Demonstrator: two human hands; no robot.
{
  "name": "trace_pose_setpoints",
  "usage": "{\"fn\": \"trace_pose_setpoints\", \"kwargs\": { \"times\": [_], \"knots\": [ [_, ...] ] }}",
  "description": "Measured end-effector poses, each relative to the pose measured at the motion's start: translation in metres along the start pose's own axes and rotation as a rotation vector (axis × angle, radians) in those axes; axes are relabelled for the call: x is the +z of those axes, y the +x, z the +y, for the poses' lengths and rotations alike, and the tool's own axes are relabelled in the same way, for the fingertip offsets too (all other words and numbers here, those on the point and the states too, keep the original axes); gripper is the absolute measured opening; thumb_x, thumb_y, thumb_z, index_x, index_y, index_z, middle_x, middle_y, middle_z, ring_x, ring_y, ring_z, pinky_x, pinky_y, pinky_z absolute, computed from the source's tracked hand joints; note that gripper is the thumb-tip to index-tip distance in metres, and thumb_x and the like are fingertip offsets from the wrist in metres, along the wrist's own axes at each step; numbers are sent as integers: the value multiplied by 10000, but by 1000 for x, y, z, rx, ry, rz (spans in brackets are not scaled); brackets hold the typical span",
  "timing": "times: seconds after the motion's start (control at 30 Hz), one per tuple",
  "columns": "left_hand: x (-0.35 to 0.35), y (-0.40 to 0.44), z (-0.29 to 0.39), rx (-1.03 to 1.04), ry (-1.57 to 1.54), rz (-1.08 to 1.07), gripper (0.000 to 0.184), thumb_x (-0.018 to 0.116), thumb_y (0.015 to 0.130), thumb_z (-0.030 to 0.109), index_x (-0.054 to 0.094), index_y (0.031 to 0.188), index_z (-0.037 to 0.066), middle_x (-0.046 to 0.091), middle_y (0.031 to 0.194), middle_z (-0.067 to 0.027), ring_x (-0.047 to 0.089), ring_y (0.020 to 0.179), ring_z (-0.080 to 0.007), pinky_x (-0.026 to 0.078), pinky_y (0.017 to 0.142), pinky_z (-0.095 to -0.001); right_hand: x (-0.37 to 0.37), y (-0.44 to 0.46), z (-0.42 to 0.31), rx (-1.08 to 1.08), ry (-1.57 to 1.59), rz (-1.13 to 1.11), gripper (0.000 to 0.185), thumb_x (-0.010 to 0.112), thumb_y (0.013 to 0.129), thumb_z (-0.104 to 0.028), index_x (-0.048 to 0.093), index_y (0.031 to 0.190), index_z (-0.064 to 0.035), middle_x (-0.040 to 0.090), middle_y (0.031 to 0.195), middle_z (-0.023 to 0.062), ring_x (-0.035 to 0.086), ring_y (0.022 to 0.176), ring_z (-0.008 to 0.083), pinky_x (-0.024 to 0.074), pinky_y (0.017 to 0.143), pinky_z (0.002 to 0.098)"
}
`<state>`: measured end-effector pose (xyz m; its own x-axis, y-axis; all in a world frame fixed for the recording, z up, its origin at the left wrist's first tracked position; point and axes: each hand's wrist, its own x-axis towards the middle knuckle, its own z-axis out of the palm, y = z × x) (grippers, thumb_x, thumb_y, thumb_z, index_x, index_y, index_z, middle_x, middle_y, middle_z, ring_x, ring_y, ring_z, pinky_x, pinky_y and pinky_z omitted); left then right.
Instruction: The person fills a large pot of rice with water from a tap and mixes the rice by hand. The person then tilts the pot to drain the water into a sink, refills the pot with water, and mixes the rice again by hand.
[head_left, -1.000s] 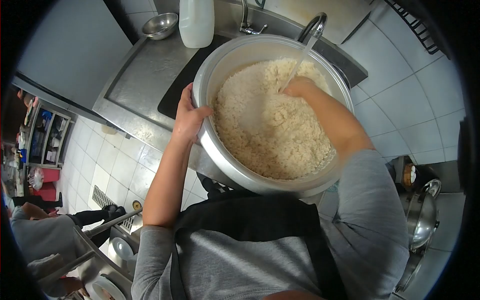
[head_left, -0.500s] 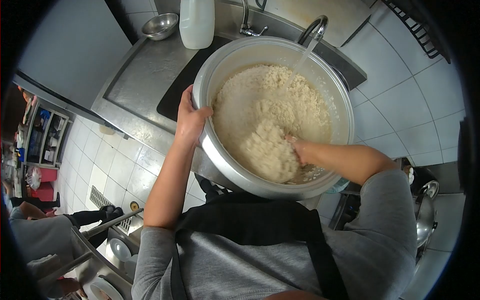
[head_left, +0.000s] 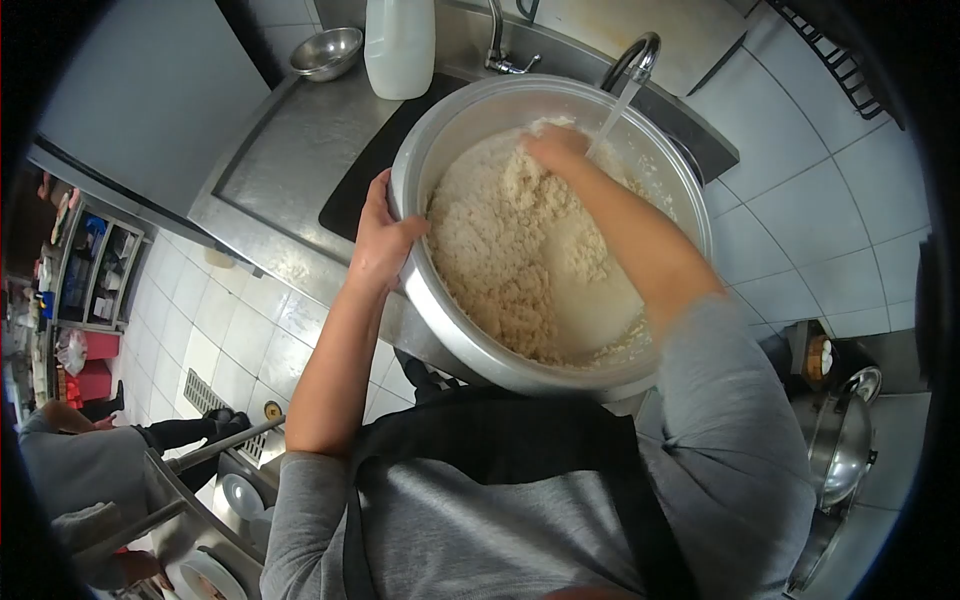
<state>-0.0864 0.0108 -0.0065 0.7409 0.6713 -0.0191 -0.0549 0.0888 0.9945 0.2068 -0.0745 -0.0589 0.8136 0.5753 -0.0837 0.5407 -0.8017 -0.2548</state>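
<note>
1. Head view: I see left hand (head_left: 385,240) gripping pot (head_left: 440,328) by its rim; a slip could let it swing.
2. Right hand (head_left: 557,148) in rice (head_left: 485,225), fingers buried, can't tell if clenched. Hard stirring could spill grains.
3. Tap (head_left: 645,58) running beside right hand: could overfill.

A commercial kitchen is suggested. A very large pot (head_left: 455,330) of rice (head_left: 490,225) is gripped at its rim by the left hand (head_left: 383,240), and water (head_left: 613,117) is run into it from a tap (head_left: 648,48) beyond the right hand (head_left: 558,148). To the left of the left hand, a steel tabletop (head_left: 285,165) is seen; nearer the wearer, the tiled floor (head_left: 253,303) is fitted with a drain grate (head_left: 203,392). Well to the right of the right hand, metal pans (head_left: 843,452) are kept near a tiled wall (head_left: 855,205). Far left of the left hand, loaded shelves (head_left: 98,268) and another person (head_left: 85,462) are glimpsed.
</note>
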Motion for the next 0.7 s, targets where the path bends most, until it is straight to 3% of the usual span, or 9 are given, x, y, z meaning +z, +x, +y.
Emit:
{"fn": "trace_pose_setpoints", "kwargs": {
  "times": [0.03,0.2,0.27,0.33,0.47,0.53,0.63,0.7],
  "knots": [
    [0,0,0,1,-4,2,757,584,600,-37,321,1309,-35,503,1153,-173,504,1068,-259,376,943,-322,5,-6,-19,-37,-120,59,664,590,745,-549,548,1186,-55,534,1215,214,513,1126,351,376,973,420],
    [-3,2,-1,-19,-19,-49,767,591,592,-36,319,1309,-36,495,1155,-165,492,1081,-254,366,952,-317,1,-68,-65,-491,-227,-449,727,648,682,-549,528,1228,-85,480,1274,203,443,1187,353,334,1008,445],
    [-2,1,0,1,-43,-38,775,591,588,-37,312,1311,-43,484,1166,-166,483,1091,-253,358,959,-316,15,-76,-31,-736,-282,-452,727,695,654,-485,520,1250,-108,402,1339,198,357,1249,354,310,1032,421],
    [-1,0,-1,12,-57,-36,782,590,586,-38,303,1313,-50,475,1177,-168,476,1100,-254,351,966,-315,14,-84,19,-843,-243,-434,748,731,658,-434,469,1316,-193,317,1395,182,294,1283,354,276,1055,468],
    [-1,-1,-2,11,-66,-33,783,580,591,-38,286,1317,-61,466,1188,-174,469,1108,-258,340,975,-317,-7,-128,91,-711,-246,-531,803,792,544,-376,526,1246,-91,288,1398,217,301,1272,369,302,1033,413],
    [0,0,-5,12,-68,-26,781,574,596,-37,280,1320,-60,466,1190,-177,470,1108,-261,340,975,-317,-17,-150,98,-898,-276,-663,776,806,520,-380,562,1195,-84,276,1399,224,335,1237,369,319,1013,403],
    [-1,2,-7,11,-50,-25,783,572,603,-34,274,1327,-52,467,1195,-184,472,1108,-265,344,971,-317,-22,-192,58,-926,-370,-913,686,768,559,-439,603,1117,-76,295,1391,213,356,1208,367,304,1012,443],
    [-1,1,-6,-10,-45,-28,786,575,606,-29,271,1331,-44,467,1200,-188,474,1107,-267,348,969,-318,-5,-199,23,-999,-687,-881,563,681,655,-471,629,1083,-109,463,1262,162,406,1184,328,359,934,420]
  ]
}}
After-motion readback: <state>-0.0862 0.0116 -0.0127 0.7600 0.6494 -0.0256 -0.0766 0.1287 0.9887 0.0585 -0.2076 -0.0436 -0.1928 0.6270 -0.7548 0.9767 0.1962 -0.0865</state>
